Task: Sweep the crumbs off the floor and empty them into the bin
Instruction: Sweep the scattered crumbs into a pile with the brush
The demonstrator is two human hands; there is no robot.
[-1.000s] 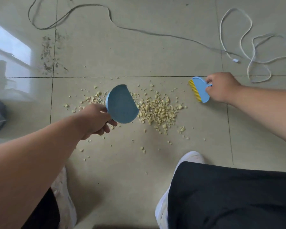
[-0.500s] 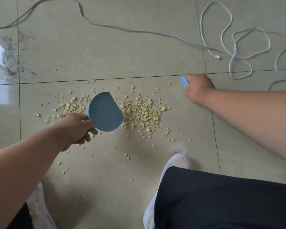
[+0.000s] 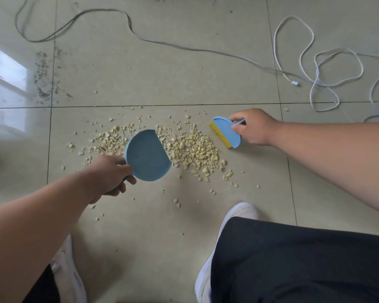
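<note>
Pale yellow crumbs (image 3: 195,149) lie scattered over the beige tiled floor, thickest in a heap at the middle. My left hand (image 3: 109,178) grips the handle of a small blue dustpan (image 3: 147,156), held low with its straight edge facing the heap; more crumbs lie to its left. My right hand (image 3: 252,126) holds a blue hand brush (image 3: 227,132) with yellow bristles, at the right end of the heap. No bin is in view.
A grey cable (image 3: 140,38) and a white cable (image 3: 319,68) snake across the floor beyond the crumbs. Dark dust (image 3: 44,77) marks the tile at far left. My white shoes (image 3: 234,217) and dark-trousered knee (image 3: 304,259) are close below.
The brush, mostly hidden behind my right hand half a second ago, now shows its bristles beside the heap. The dustpan stays by the crumbs.
</note>
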